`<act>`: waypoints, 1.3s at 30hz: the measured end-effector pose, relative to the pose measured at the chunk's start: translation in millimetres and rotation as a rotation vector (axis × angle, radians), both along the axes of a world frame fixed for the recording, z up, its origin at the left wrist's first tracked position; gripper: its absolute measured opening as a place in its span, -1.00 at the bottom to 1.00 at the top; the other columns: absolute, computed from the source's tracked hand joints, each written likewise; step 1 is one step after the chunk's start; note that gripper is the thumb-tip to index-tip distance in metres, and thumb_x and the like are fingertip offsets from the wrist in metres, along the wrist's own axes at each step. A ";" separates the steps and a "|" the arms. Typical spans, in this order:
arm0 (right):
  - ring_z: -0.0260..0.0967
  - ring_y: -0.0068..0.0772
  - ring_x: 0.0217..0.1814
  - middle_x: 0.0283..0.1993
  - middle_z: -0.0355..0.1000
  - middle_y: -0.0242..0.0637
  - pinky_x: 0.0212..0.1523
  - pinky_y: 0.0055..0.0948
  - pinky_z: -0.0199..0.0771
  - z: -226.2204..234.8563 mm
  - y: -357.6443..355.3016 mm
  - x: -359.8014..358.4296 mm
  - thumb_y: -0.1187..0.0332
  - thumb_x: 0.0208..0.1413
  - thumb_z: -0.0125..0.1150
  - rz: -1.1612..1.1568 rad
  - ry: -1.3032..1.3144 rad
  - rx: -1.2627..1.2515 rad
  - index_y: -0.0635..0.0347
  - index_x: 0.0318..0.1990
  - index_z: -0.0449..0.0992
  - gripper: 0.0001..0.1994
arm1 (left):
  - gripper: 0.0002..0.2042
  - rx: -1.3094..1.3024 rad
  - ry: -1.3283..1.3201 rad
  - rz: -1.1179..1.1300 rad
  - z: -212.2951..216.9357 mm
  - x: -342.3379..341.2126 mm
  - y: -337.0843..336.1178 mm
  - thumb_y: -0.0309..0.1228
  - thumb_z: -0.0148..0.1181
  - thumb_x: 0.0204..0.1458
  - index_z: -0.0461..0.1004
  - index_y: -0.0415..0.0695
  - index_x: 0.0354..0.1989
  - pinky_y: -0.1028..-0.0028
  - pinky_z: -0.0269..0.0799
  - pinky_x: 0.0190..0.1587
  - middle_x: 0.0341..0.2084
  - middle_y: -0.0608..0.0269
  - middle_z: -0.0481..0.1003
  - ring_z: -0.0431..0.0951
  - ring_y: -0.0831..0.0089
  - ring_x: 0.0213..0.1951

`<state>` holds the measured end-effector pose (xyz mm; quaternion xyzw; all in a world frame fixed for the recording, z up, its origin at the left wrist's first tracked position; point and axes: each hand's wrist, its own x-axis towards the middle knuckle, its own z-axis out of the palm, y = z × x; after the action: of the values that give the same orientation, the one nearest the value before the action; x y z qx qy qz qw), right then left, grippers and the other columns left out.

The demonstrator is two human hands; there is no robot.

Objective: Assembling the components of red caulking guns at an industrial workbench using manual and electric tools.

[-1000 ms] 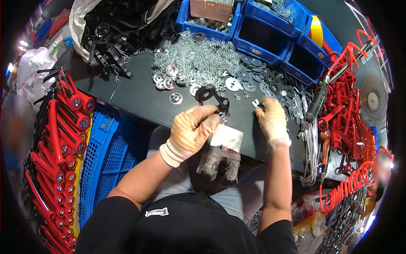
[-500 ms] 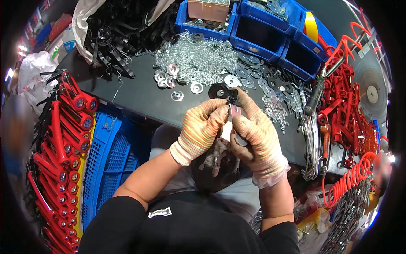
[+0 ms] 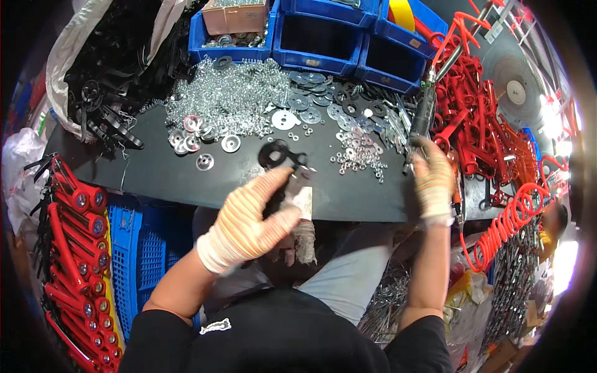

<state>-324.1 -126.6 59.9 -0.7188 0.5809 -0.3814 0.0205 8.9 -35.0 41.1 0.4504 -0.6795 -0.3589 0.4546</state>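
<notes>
My left hand (image 3: 245,224), in a striped knit glove, is closed on a black plastic part with a round ring end (image 3: 273,155). The part is held above the near edge of the dark table (image 3: 180,183) and is slightly blurred. Just beside it a pale upright piece (image 3: 305,202) with ragged cloth wrapping (image 3: 305,241) stands at the edge. My right hand (image 3: 433,183), gloved the same way, is at the lower end of a black-handled power screwdriver (image 3: 425,112). Its fingers overlap the tool, but blur hides whether they grip it.
Springs (image 3: 224,93), metal discs (image 3: 231,143), washers and small nuts (image 3: 357,152) lie across the table. Blue bins (image 3: 320,43) line the back. Red handles (image 3: 472,105) are heaped at right, beside a coiled red hose (image 3: 497,230). More red handles (image 3: 68,261) are stacked at left.
My right hand has left the black part and moved right to the screwdriver. My left hand keeps the part and has shifted left and down in the picture; the view has turned somewhat right.
</notes>
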 end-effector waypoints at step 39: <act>0.24 -0.74 -0.48 -0.42 0.46 -0.45 -0.43 -0.74 0.26 -9.3 129.8 63.9 0.33 0.10 0.26 0.263 -0.607 0.600 0.31 -0.03 0.53 -0.68 | -0.39 -0.197 -0.534 0.144 29.0 3.9 -2.7 -0.33 0.22 -0.16 0.22 -0.16 0.13 0.25 0.45 -0.24 -0.40 -0.09 0.50 0.55 0.06 -0.31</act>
<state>-260.1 3.2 50.6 -0.6041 0.5372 -0.3838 0.4462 12.7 -37.7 70.2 0.5297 -0.7730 -0.1268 0.3254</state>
